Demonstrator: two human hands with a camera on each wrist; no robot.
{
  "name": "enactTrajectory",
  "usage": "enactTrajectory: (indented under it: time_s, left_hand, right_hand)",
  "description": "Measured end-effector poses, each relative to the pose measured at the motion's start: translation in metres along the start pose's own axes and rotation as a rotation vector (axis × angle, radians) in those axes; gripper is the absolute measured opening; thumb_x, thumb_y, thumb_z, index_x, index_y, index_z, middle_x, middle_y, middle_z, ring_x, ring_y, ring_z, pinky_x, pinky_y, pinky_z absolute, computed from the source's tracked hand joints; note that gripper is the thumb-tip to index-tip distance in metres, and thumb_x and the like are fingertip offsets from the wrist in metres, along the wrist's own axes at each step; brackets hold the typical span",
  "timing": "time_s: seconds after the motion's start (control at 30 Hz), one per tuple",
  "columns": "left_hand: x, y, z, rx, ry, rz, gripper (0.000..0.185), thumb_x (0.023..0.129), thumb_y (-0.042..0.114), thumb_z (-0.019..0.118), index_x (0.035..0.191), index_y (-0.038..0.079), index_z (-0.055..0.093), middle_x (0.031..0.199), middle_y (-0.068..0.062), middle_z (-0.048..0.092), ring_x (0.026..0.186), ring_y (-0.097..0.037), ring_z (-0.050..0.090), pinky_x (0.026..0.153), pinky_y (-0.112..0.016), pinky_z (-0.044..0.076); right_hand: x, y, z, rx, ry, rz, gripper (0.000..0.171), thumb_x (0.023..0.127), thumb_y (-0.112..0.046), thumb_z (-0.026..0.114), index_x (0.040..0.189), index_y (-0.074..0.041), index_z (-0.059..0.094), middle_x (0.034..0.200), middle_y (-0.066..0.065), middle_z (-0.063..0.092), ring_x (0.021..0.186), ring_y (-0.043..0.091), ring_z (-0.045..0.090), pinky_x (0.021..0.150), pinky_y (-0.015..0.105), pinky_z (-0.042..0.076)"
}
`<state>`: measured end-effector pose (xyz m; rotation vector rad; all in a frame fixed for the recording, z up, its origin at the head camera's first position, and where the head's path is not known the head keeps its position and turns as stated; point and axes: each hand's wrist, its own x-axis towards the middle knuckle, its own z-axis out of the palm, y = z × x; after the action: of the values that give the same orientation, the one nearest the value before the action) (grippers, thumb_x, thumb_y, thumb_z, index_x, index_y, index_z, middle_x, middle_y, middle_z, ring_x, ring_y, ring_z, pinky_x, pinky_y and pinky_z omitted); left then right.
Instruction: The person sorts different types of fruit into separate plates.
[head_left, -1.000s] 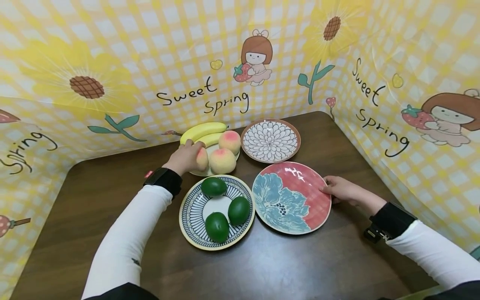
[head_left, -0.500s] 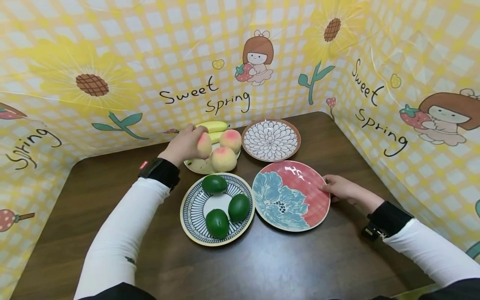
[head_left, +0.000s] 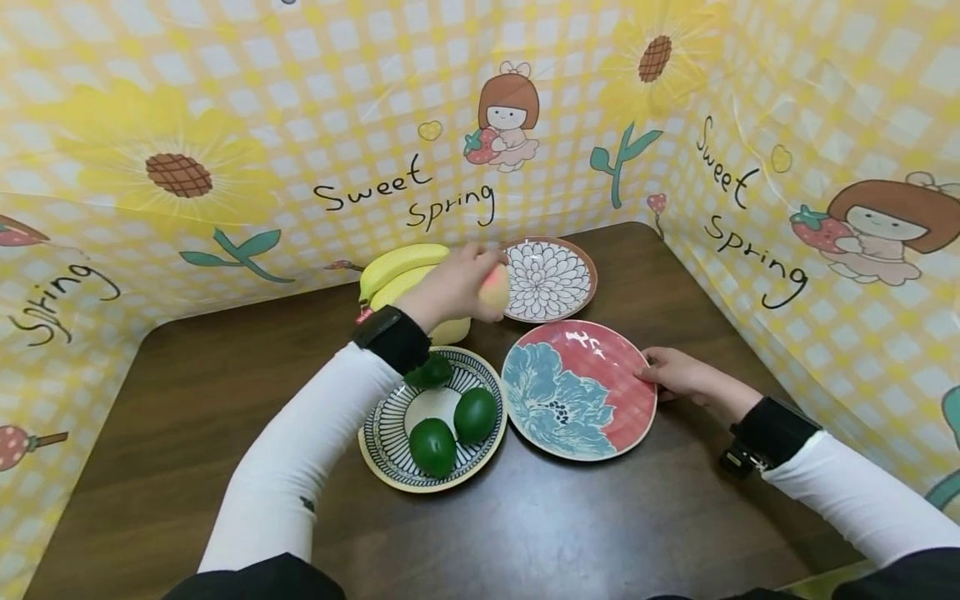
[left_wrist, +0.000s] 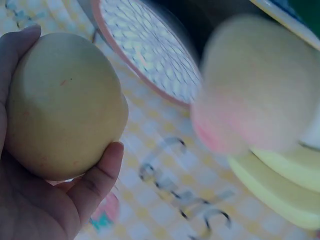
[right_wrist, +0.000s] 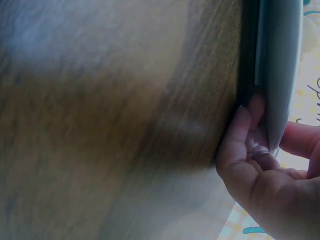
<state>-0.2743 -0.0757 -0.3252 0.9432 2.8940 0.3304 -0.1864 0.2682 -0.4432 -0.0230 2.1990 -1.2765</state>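
Three green fruits (head_left: 454,417) lie in the striped plate (head_left: 382,433) nearest the person, on the near left of the desk (head_left: 187,400), and that plate looks finished with. Just right of it sits the pink-and-blue flower plate (head_left: 600,417), with nothing in it; the right hand (head_left: 678,375) pinches its far-right rim, thumb above and fingers under the edge, as the right wrist view shows.

Beyond the striped plate, the left hand (head_left: 450,287) is clamped round a peach (head_left: 493,292) and carries it in the air, above the gap between the fruit plate and the brown-rimmed petal plate (head_left: 555,279). The left wrist view shows the peach (left_wrist: 62,105) cupped in the palm with the thumb curled round it, and a second peach (left_wrist: 250,85), blurred, lying behind near the bananas (left_wrist: 280,185).

At the far left, the bananas (head_left: 393,267) and what peaches remain sit on a pale plate mostly hidden by the arm. The petal plate at the far middle is bare. By my reading, one peach is lifted and not yet set down, with others left to move.
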Motion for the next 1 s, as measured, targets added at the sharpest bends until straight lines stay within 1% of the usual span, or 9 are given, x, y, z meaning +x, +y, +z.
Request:
enactTrajectory:
  time_s: [0.1,0.2,0.43,0.6,0.7,1.0]
  left_hand:
    - [0.008,0.015,0.010,0.025,-0.034,0.049,0.079,0.076,0.032,0.085,0.145,0.016,0.050,0.144,-0.019,0.049,0.127,-0.038,0.053,0.107,-0.050,0.047]
    - [0.013,0.027,0.020,0.030,-0.083,0.077,0.079,0.078,0.032,0.085,0.147,0.018,0.049,0.140,-0.017,0.050,0.124,-0.035,0.055,0.104,-0.048,0.050]
    - [0.021,0.044,0.046,0.039,-0.173,0.134,0.080,0.078,0.032,0.087,0.146,0.017,0.049,0.137,-0.016,0.052,0.121,-0.033,0.057,0.101,-0.046,0.053]
    - [0.022,0.051,0.058,0.017,-0.248,0.116,0.079,0.079,0.031,0.088,0.146,0.017,0.049,0.136,-0.016,0.051,0.120,-0.033,0.058,0.100,-0.046,0.054]
    - [0.024,0.054,0.063,0.021,-0.282,0.114,0.080,0.078,0.030,0.089,0.146,0.017,0.049,0.136,-0.016,0.051,0.120,-0.032,0.059,0.100,-0.046,0.054]
    - [0.023,0.055,0.075,0.065,-0.346,0.136,0.077,0.078,0.030,0.090,0.142,0.020,0.049,0.135,-0.013,0.053,0.118,-0.031,0.060,0.100,-0.045,0.053]
  right_hand:
    - [0.001,0.000,0.000,-0.007,0.011,-0.001,0.042,0.106,-0.009,0.047,0.138,0.017,0.038,0.091,0.002,0.064,0.076,0.005,0.060,0.069,0.025,0.055]
    - [0.003,-0.001,0.000,-0.004,0.009,0.002,0.042,0.106,-0.009,0.047,0.138,0.017,0.038,0.092,0.002,0.065,0.077,0.005,0.061,0.070,0.025,0.056]
    - [0.006,0.001,-0.001,-0.004,0.011,0.017,0.042,0.107,-0.012,0.048,0.138,0.015,0.039,0.094,0.003,0.065,0.077,0.004,0.061,0.071,0.023,0.056]
    - [0.007,0.002,-0.002,0.000,0.022,0.015,0.039,0.106,-0.011,0.049,0.135,0.013,0.042,0.093,0.002,0.065,0.077,0.005,0.060,0.070,0.024,0.055]
    - [0.007,0.004,-0.003,0.009,0.023,0.016,0.039,0.105,-0.010,0.049,0.135,0.014,0.042,0.092,0.002,0.066,0.078,0.005,0.060,0.070,0.024,0.055]
    - [0.006,0.003,-0.002,0.022,0.014,0.023,0.040,0.105,-0.010,0.049,0.137,0.014,0.040,0.091,0.000,0.065,0.078,0.004,0.060,0.070,0.024,0.055]
